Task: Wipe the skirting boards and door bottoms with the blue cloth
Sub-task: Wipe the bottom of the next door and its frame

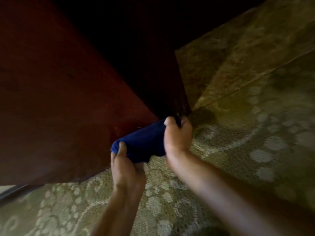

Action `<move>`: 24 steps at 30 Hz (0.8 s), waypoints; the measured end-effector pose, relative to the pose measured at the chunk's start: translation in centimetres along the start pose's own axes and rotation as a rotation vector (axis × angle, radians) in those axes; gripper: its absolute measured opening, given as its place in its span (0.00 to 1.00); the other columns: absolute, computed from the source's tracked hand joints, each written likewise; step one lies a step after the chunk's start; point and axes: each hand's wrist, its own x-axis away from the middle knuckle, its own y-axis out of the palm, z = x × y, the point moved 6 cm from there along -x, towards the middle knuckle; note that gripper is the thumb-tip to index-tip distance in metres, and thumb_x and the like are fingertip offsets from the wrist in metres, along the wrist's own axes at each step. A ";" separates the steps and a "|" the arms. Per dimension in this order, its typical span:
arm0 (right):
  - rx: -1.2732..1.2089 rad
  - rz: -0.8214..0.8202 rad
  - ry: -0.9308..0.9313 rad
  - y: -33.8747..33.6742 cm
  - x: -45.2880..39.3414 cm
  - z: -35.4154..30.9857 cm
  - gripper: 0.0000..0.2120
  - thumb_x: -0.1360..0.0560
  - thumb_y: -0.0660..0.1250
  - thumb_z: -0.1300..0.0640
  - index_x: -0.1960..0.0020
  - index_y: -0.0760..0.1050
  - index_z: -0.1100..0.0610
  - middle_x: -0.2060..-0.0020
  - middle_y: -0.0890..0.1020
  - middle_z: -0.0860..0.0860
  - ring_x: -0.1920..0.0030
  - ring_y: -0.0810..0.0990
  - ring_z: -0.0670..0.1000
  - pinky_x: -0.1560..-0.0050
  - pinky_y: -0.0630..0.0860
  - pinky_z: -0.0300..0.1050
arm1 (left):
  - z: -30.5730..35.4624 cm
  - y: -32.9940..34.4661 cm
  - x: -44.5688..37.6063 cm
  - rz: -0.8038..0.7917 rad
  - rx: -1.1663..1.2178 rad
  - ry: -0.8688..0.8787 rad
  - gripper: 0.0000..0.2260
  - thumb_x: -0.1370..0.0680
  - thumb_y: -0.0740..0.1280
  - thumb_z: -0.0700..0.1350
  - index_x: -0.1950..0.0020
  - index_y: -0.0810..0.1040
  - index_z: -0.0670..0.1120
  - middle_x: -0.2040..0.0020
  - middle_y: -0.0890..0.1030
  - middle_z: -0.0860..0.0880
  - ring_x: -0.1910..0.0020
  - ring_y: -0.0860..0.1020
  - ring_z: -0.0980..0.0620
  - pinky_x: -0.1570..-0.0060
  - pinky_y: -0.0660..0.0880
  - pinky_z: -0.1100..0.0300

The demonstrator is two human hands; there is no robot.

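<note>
The blue cloth (143,142) is bunched into a roll and pressed against the bottom edge of a dark red-brown door (59,108). My left hand (126,167) grips the roll's near end from below, thumb on top. My right hand (177,133) clasps the far end at the door's bottom corner, where the door's dark edge (163,79) meets the floor. The skirting board (238,53) runs along the wall to the right, covered in the same mottled olive pattern as the floor. The scene is dim and slightly blurred.
A patterned olive carpet (238,142) with pale round motifs covers the floor around both forearms. A dark gap (136,31) opens behind the door. At the lower left a pale strip and a dark rail (12,191) show under the door.
</note>
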 end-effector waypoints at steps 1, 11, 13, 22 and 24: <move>0.011 0.017 -0.048 -1.7 -1.0 -1.3 0.16 0.23 0.64 0.56 0.37 0.73 0.58 0.41 0.79 0.57 0.42 0.78 0.58 0.44 0.73 0.48 | -1.3 1.7 0.2 -0.020 0.001 -0.024 0.17 0.16 0.57 0.49 0.28 0.70 0.48 0.32 0.77 0.40 0.37 0.77 0.42 0.48 0.76 0.51; 0.086 -0.237 0.036 -4.6 -1.8 3.2 0.08 0.22 0.63 0.62 0.49 0.77 0.50 0.50 0.83 0.54 0.50 0.83 0.55 0.46 0.80 0.57 | 0.9 2.5 2.7 0.193 -0.137 0.105 0.19 0.18 0.64 0.47 0.26 0.71 0.52 0.33 0.77 0.50 0.37 0.78 0.50 0.32 0.72 0.49; 0.101 -0.276 0.137 -3.5 -1.3 3.9 0.09 0.21 0.63 0.62 0.47 0.77 0.49 0.49 0.83 0.53 0.49 0.83 0.55 0.46 0.80 0.58 | 1.6 2.7 3.1 0.220 -0.116 0.104 0.13 0.17 0.64 0.46 0.32 0.74 0.53 0.42 0.79 0.54 0.42 0.79 0.54 0.37 0.73 0.54; 0.280 0.123 0.029 -11.2 -4.8 -8.1 0.05 0.23 0.64 0.59 0.48 0.72 0.53 0.52 0.80 0.56 0.51 0.78 0.58 0.50 0.76 0.52 | -1.1 12.4 4.5 -0.056 -0.327 -0.247 0.14 0.19 0.66 0.46 0.33 0.75 0.46 0.36 0.78 0.46 0.38 0.77 0.43 0.36 0.74 0.47; 0.295 0.039 0.007 -10.7 -6.1 -9.0 0.06 0.22 0.62 0.57 0.45 0.70 0.52 0.53 0.78 0.53 0.52 0.77 0.56 0.55 0.75 0.49 | -2.9 12.6 4.2 -0.020 -0.321 -0.300 0.20 0.19 0.66 0.47 0.26 0.70 0.47 0.31 0.75 0.45 0.35 0.75 0.43 0.33 0.72 0.45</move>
